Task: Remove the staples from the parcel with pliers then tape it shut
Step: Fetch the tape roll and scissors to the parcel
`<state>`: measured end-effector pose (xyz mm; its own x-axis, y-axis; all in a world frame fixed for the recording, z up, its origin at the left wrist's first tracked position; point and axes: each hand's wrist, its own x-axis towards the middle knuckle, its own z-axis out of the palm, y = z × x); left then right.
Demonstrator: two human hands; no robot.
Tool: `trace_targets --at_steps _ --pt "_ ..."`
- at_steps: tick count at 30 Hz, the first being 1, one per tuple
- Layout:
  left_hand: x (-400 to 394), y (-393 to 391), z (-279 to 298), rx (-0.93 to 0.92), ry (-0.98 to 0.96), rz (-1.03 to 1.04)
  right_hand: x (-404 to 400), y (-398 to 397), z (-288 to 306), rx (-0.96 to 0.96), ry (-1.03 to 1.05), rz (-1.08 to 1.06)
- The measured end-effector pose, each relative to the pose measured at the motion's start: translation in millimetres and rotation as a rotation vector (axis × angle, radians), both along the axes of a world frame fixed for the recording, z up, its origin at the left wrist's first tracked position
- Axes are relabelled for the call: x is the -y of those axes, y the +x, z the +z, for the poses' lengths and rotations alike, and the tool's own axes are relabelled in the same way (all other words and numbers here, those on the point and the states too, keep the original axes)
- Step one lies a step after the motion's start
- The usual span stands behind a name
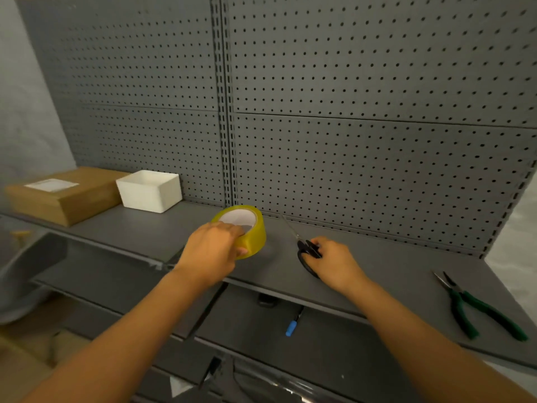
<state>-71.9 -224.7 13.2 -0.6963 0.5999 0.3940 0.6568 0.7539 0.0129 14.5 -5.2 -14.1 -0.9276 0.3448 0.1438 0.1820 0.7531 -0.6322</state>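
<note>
Grey pegboard backs a grey metal shelf, where both hands work side by side.

Fingers of the left hand curl over the top rim of the yellow tape roll, with the thumb pressed against its outer side, so the roll is gripped as it lies flat on the shelf. Just to its right, the right hand has its fingers curled about the black handles of the scissors; the thin blades point away toward the pegboard, and they look closed, though blur makes that uncertain.

Further right, well apart from the hands, the green-handled pliers lie on the shelf with handles spread and nose pointing toward the back. At the far left end the brown cardboard parcel sits flat with a white label on top, and a white open bin stands just beside it. On the lower shelf, below the hands, lies a small tool with a blue handle.
</note>
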Motion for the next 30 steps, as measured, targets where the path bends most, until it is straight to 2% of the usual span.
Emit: trace_targets --at_steps 6,19,25,30 --pt "60 -35 4 -0.019 0.006 0.015 61 -40 6 -0.037 -0.005 0.012" --pt "198 -148 11 -0.059 -0.056 -0.101 200 -133 9 -0.087 -0.023 -0.104" --pt "233 -199 7 -0.011 -0.016 -0.107 235 -185 10 -0.066 -0.003 -0.104" --pt "243 -243 7 -0.075 -0.056 -0.111 252 -243 10 -0.095 0.02 -0.084"
